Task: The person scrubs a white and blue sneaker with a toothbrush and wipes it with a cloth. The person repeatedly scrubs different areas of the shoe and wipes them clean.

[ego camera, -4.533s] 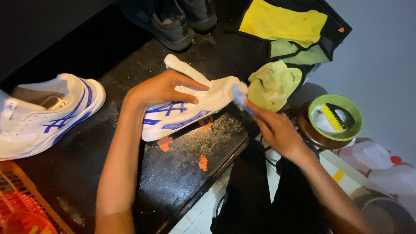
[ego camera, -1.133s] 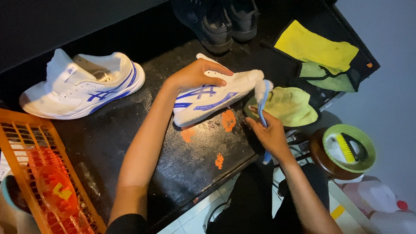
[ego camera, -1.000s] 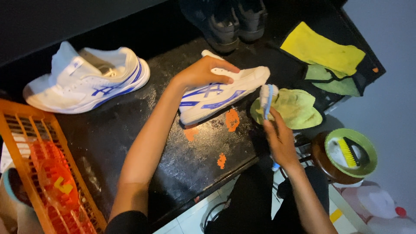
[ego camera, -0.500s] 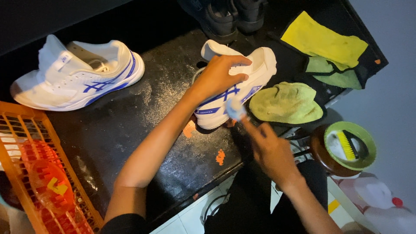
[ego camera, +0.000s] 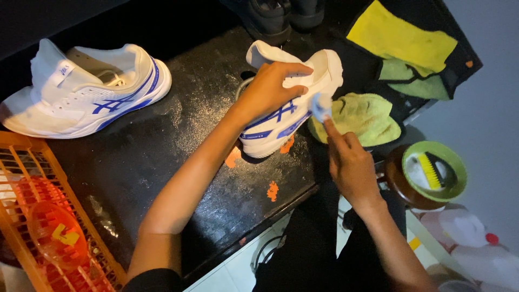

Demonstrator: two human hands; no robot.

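A white sneaker with blue stripes lies on the black counter, tipped onto its side. My left hand grips it across the upper. My right hand holds a small pale blue brush head against the shoe's side near the sole. The matching white and blue sneaker rests at the far left of the counter, untouched.
A crumpled light green cloth lies beside the shoe; yellow and green cloths lie beyond it. A green bowl with a yellow brush sits lower right. An orange crate stands at the left. Dark shoes stand at the back.
The view has shifted. My left hand has turned the sneaker more upright and toward the back. My right hand has brought the brush from the toe to the shoe's side.
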